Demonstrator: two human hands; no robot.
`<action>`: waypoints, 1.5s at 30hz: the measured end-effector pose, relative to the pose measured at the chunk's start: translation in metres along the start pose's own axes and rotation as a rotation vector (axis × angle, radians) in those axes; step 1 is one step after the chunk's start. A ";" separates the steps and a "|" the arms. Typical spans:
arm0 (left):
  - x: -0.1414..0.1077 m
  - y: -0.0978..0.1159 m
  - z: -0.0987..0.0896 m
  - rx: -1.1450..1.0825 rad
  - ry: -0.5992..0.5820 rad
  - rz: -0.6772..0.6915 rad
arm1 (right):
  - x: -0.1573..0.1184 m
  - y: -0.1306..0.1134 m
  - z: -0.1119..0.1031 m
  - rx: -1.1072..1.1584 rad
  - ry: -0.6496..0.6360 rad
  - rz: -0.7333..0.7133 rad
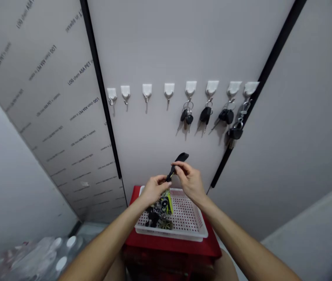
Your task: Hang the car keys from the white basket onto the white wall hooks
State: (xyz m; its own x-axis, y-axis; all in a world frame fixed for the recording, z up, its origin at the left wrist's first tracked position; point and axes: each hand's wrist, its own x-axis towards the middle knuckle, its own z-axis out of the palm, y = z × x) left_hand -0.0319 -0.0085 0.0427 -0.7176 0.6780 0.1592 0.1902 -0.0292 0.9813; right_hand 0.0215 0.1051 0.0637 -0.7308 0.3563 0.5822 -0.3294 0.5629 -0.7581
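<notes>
A keychain with a black strap [181, 157] is held up above the front of the basket, its broad dark end pointing up and to the right. My left hand [155, 189] pinches its lower end between thumb and fingers. Around its middle, my right hand [191, 180] is closed, with a small brass-coloured bit showing by the fingertips. Below both hands is a white perforated basket [185, 216]. Its left half holds a heap of keys and keychains [160, 210], partly hidden by my left hand, with a yellow-green piece [169, 203] among them.
White adhesive hooks [169, 89] run in a row across the pale panel. Keys [187, 116] hang from several hooks on the right, including a long chained set [236, 132]. The basket stands on a red surface [171, 242]. Clear bottles [66, 249] stand at lower left.
</notes>
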 end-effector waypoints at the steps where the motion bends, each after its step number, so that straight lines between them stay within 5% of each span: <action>1: 0.000 0.006 0.002 -0.036 0.005 0.009 | 0.004 -0.007 -0.001 0.004 0.021 -0.028; 9: 0.004 0.047 0.006 -0.233 0.098 0.111 | 0.039 -0.053 -0.004 0.117 0.121 -0.117; 15: 0.027 0.098 -0.006 -0.260 0.225 0.219 | 0.084 -0.092 -0.006 0.140 0.187 -0.254; 21: 0.046 0.130 -0.017 -0.211 0.249 0.276 | 0.117 -0.119 -0.008 0.112 0.251 -0.210; 34: 0.054 0.092 -0.017 -0.049 0.190 0.175 | 0.114 -0.086 -0.004 -0.191 0.140 -0.101; 45: 0.042 0.074 -0.024 0.328 0.350 0.421 | 0.075 -0.068 0.000 -0.240 0.196 -0.258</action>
State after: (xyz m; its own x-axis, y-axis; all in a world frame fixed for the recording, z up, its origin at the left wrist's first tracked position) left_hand -0.0639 0.0006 0.1241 -0.7022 0.3757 0.6048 0.6596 0.0234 0.7513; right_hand -0.0110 0.0937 0.1586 -0.5070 0.3032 0.8069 -0.3213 0.8021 -0.5033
